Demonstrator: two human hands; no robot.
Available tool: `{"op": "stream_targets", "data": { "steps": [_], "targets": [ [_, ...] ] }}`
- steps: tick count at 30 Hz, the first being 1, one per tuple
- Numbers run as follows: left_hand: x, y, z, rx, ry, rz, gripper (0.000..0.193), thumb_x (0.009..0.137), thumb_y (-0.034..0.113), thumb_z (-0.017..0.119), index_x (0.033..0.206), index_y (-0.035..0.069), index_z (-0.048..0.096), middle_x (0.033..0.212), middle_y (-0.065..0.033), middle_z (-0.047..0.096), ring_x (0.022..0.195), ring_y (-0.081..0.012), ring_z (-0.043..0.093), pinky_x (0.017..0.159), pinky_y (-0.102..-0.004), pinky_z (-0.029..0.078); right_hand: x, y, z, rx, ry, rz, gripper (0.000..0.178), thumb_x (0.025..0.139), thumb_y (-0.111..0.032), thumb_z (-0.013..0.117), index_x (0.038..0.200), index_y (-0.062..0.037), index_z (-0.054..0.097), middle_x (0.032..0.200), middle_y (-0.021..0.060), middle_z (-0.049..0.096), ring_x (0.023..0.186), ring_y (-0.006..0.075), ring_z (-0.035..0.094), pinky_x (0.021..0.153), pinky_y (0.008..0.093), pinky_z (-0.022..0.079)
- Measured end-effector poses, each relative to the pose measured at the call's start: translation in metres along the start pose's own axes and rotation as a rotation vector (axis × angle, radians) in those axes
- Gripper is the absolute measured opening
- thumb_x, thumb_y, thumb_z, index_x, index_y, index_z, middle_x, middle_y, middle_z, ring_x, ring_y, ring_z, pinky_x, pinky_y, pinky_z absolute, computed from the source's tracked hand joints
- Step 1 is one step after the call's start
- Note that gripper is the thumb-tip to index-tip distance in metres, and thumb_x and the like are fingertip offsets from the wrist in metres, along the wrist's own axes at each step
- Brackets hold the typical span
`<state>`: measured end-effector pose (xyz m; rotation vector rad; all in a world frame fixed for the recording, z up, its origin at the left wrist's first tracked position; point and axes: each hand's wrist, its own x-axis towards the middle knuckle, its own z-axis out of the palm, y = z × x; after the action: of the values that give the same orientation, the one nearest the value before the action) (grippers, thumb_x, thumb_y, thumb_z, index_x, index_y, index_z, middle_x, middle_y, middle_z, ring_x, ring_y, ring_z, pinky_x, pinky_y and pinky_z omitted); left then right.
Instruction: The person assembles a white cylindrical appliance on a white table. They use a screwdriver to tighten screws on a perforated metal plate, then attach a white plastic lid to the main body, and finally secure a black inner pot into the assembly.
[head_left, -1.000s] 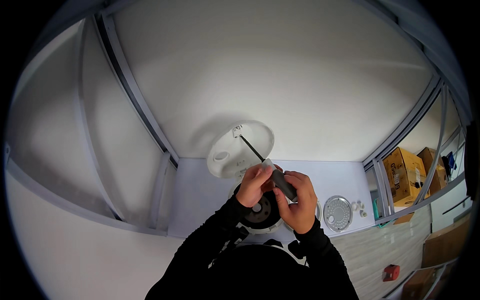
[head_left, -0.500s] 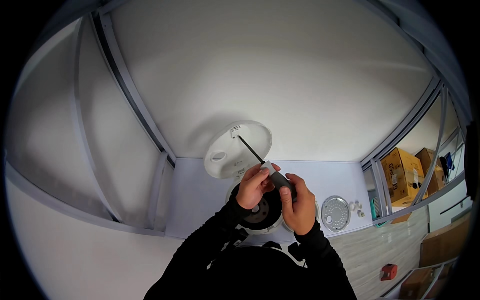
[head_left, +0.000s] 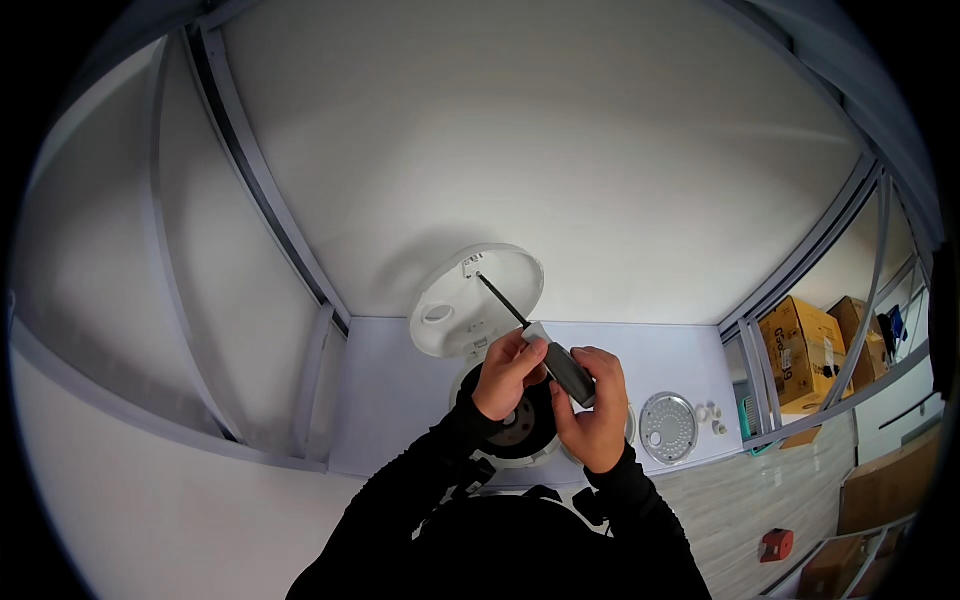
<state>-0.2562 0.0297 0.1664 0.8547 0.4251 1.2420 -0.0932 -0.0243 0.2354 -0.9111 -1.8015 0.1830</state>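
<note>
A screwdriver (head_left: 568, 376) with a grey handle and a long dark shaft slants up toward the raised white lid (head_left: 475, 300) of what looks like a rice cooker. Its tip meets the lid's inner face near the upper edge, by a small fitting; any screw there is too small to see. My left hand (head_left: 508, 374) is closed around the front of the handle, where the shaft begins. Thumb and fingers of my right hand (head_left: 597, 412) grip the rear part of the handle. Beneath my hands lies the open cooker body (head_left: 513, 462), with a dark interior partly hidden.
On the white table (head_left: 395, 415), a round perforated metal plate (head_left: 669, 428) lies right of the cooker, beside several small pale parts (head_left: 714, 414). A wall panel rises behind the lid. Cardboard boxes (head_left: 803, 352) stand beyond the right frame, and a red object (head_left: 777, 545) is on the floor.
My right hand's thumb and fingers have shifted on the handle, uncovering more of it. My left hand and the screwdriver's tip stay almost in place.
</note>
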Motion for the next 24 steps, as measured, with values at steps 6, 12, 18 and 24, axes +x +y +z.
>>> {"op": "stream_targets", "data": {
  "steps": [6, 12, 18, 24],
  "targets": [
    [-0.004, 0.004, 0.007, -0.053, -0.007, 0.012, 0.022, 0.105, 0.02, 0.057, 0.117, 0.003, 0.062, 0.102, -0.0045, 0.067, 0.094, -0.0146, 0.066, 0.082, -0.0322, 0.055, -0.009, -0.007, 0.001, 0.173, -0.061, 0.314, 0.046, 0.094, -0.012, 0.071, 0.132, 0.0031, 0.051, 0.118, 0.0229, 0.063, 0.096, 0.0404, 0.066, 0.081, 0.0432, 0.054],
    [-0.005, 0.006, 0.008, -0.059, -0.032, -0.032, 0.033, 0.104, 0.017, 0.055, 0.13, -0.003, 0.059, 0.103, -0.0064, 0.067, 0.099, -0.0164, 0.067, 0.085, -0.033, 0.055, -0.009, -0.004, -0.002, 0.071, -0.105, 0.227, 0.036, 0.099, -0.012, 0.066, 0.129, 0.002, 0.053, 0.116, 0.0248, 0.063, 0.098, 0.0416, 0.066, 0.082, 0.0422, 0.054],
    [-0.001, -0.001, -0.005, -0.118, 0.026, -0.031, 0.046, 0.107, 0.033, 0.046, 0.137, -0.001, 0.057, 0.082, 0.0025, 0.049, 0.076, -0.0106, 0.049, 0.071, -0.0278, 0.041, -0.012, 0.005, 0.003, 0.099, -0.084, 0.197, 0.028, 0.099, -0.01, 0.063, 0.123, 0.0018, 0.057, 0.115, 0.0242, 0.064, 0.099, 0.0421, 0.066, 0.087, 0.0419, 0.053],
    [0.001, 0.001, -0.01, -0.225, 0.218, 0.06, 0.058, 0.11, 0.052, 0.038, 0.134, 0.003, 0.056, 0.077, 0.0021, 0.04, 0.069, -0.011, 0.036, 0.067, -0.0285, 0.035, -0.026, 0.02, -0.004, 0.179, -0.004, 0.222, 0.02, 0.1, -0.009, 0.063, 0.117, 0.0019, 0.061, 0.109, 0.0183, 0.067, 0.09, 0.0294, 0.067, 0.081, 0.0348, 0.052]
  ]
}}
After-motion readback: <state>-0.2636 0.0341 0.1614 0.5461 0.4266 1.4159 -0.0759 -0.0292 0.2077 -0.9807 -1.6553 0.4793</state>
